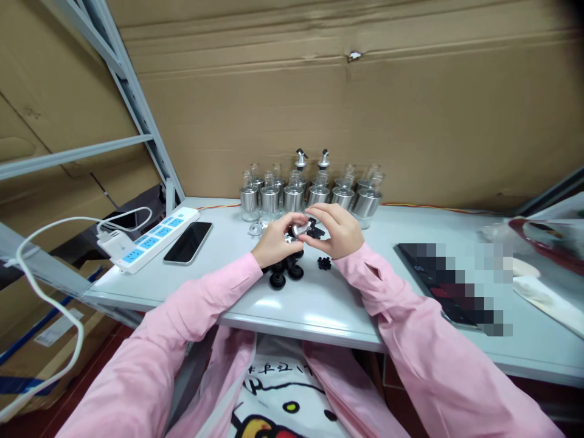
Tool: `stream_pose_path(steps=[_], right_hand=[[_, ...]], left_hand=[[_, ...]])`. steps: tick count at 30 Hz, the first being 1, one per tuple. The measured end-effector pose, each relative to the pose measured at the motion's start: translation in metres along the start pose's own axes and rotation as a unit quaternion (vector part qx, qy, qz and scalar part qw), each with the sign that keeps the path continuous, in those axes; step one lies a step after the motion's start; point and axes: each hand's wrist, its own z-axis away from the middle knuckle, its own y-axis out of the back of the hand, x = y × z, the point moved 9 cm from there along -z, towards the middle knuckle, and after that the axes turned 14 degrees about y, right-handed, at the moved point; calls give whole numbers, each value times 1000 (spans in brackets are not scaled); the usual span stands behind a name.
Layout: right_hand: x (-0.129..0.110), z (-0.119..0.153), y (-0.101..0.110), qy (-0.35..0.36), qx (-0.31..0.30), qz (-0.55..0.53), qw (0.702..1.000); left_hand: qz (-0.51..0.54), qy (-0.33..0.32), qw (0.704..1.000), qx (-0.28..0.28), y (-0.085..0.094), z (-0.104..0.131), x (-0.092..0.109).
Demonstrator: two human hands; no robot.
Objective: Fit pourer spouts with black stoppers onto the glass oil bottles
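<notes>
My left hand [279,239] and my right hand [336,230] meet above the middle of the table, fingers closed from both sides around a small shiny silver metal piece [300,229]. It looks like the metal cap of a bottle pourer; fingers cover part of it. Just behind it, by my right fingers, are black plastic parts [316,230]. Below my left hand lie several round black stoppers [277,280]. A little pile of tiny black pieces [324,263] sits under my right hand. Clear or silver small parts [255,229] lie left of my left fingers.
Several glass bottles with steel sleeves [269,198] stand in rows behind my hands; two back ones carry pourer tops [323,159]. To the left are a phone [188,242] and a white power strip [157,239]. A partly pixelated dark device [438,286] lies right. Cardboard [319,109] walls the back.
</notes>
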Motion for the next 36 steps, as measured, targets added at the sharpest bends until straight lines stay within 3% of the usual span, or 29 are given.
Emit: stream_pose_path(steps=[6,11,16,20,27,33,36], right_hand=[[-5,3,-8,18,5,-17,1000],[-12,-2,-8,30,-2,-25,999],[-12,-4,-8,18,-19,-24,999],[-10,-1,-11,1,-37,-17,999],[-7,5,-20,-7,-71,-7,997],[-6,7,-25,-8,-97,-4,995],[-6,5,-25,-19,-104,-13,994]], left_hand=[[-165,-64,984,31,-2,5,9],[-282,-134,948,57,-1,10,17],[-379,-118,913,91,3,9,18],[-403,-105,904,96,3,8,19],[-341,-135,926,86,1,12,24],[-428,-126,891,87,-1,10,21],[-436,-119,887,94,0,10,20]])
